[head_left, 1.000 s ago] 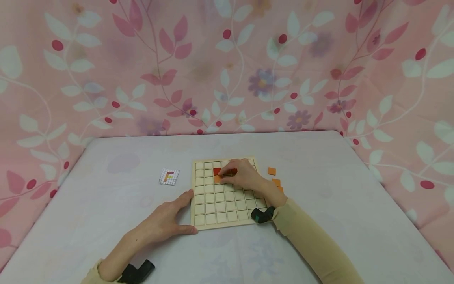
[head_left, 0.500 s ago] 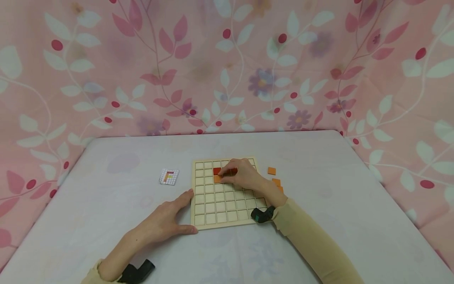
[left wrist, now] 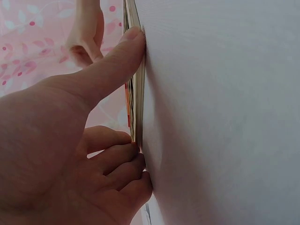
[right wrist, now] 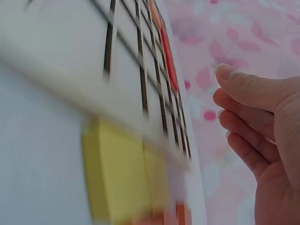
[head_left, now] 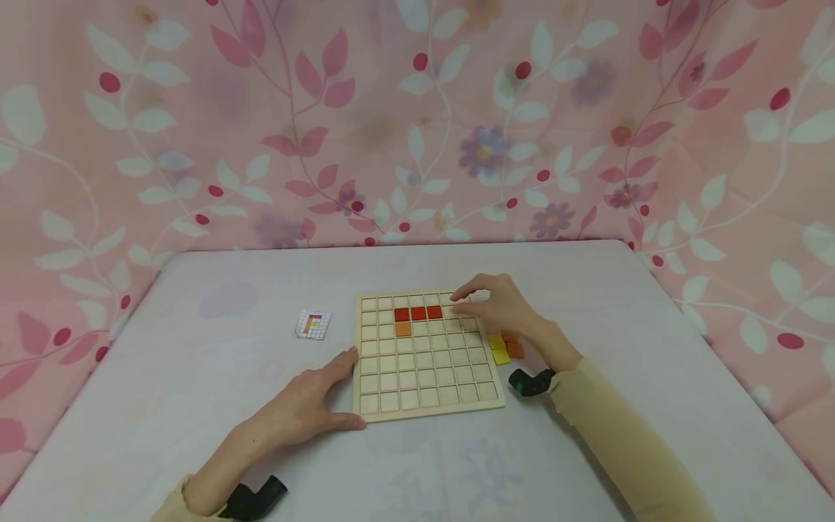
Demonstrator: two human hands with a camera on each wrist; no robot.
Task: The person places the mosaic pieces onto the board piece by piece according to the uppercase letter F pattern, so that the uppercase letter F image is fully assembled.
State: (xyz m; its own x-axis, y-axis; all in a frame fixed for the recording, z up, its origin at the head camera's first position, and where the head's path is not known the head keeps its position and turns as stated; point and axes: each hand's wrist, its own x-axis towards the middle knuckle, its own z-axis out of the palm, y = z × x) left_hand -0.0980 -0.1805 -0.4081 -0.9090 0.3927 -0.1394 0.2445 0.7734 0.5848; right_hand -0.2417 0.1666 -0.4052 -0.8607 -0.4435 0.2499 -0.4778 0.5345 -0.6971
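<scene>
A wooden grid board (head_left: 427, 378) lies flat on the white table. Three red tiles (head_left: 418, 313) fill a row of its cells, and one orange tile (head_left: 404, 329) sits below the leftmost red one. My left hand (head_left: 296, 407) rests at the board's left edge; in the left wrist view its thumb (left wrist: 117, 58) and fingertips touch the rim. Over the upper right corner hovers my right hand (head_left: 501, 303), thumb and fingers apart, holding nothing visible. Beside the board's right edge lie yellow tiles (head_left: 499, 349) and loose orange tiles (head_left: 514, 348), partly hidden by that hand.
Left of the board lies a small paper card (head_left: 313, 324) printed with a coloured grid pattern. Black wrist-worn devices (head_left: 531, 382) sit on both wrists. A pink floral cloth (head_left: 365, 130) hangs behind the table.
My right hand has let go at the red tiles and moved right and slightly up, uncovering the red row and the yellow tiles. The left hand stays at the board's edge.
</scene>
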